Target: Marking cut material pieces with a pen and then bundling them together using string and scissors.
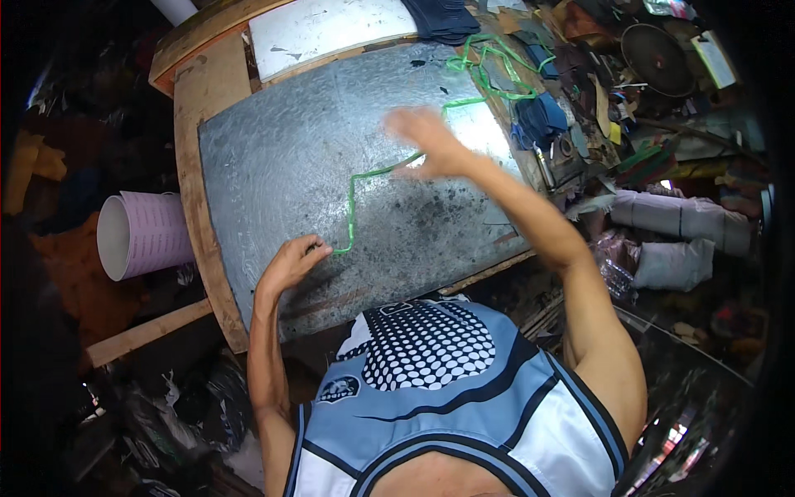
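Note:
A thin green strip (pixel 352 211), like a flat cord or tape, zigzags across the grey metal tabletop (pixel 273 178). At the near left, my left hand (pixel 296 260) is closed in a pinch at the strip's near end. My right hand (pixel 435 147) is over the middle of the tabletop, blurred by motion. Its fingers and thumb look stretched apart, with the strip passing under or beside the palm. Whether that hand touches the strip is hard to see. Beyond it, the strip runs to a loose tangle at the far right.
Dark blue cut pieces (pixel 542 120) lie at the table's right edge, near scissors (pixel 518 135). A white board (pixel 331 31) and stacked dark fabric (pixel 443 18) sit at the far edge. A pinkish roll (pixel 157 234) stands left of the wooden frame. Wrapped rolls (pixel 679 219) lie right.

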`<state>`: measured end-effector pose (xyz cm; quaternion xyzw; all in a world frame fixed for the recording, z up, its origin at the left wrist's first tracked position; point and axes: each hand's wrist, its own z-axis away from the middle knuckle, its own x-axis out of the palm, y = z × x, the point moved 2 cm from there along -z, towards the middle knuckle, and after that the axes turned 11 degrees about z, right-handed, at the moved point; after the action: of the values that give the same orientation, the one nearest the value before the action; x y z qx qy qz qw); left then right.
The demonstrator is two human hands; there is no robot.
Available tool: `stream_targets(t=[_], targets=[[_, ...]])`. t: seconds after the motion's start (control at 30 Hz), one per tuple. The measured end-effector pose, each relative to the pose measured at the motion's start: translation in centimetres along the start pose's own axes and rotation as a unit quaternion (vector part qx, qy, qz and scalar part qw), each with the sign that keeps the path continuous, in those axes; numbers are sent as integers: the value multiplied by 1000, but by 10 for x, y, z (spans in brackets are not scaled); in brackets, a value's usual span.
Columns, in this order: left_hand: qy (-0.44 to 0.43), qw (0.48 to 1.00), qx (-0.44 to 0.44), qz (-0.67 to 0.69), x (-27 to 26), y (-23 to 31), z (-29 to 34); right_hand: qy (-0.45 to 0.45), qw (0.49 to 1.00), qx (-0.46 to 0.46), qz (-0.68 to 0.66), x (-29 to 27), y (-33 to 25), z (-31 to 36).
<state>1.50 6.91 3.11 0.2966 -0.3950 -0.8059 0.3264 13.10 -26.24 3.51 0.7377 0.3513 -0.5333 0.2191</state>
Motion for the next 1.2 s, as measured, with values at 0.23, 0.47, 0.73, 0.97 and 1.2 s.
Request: stream_targets(t=[0.23,0.47,0.73,0.97,1.2], targets=[[68,992,104,-28,-35,-16,-9,-155,985,77,-9,73,17,53],[180,957,105,-203,-58,-91,-11,-168,968,75,172,16,90,147],[212,882,158,-391,-62,-110,-3,-248,932,139,224,1,84,159],[218,877,142,-404,-62,-75,24,-221,955,164,109,-35,75,127],[294,881,149,-340,-13,-29,-29,118,753,535,-365,-19,139,44]])
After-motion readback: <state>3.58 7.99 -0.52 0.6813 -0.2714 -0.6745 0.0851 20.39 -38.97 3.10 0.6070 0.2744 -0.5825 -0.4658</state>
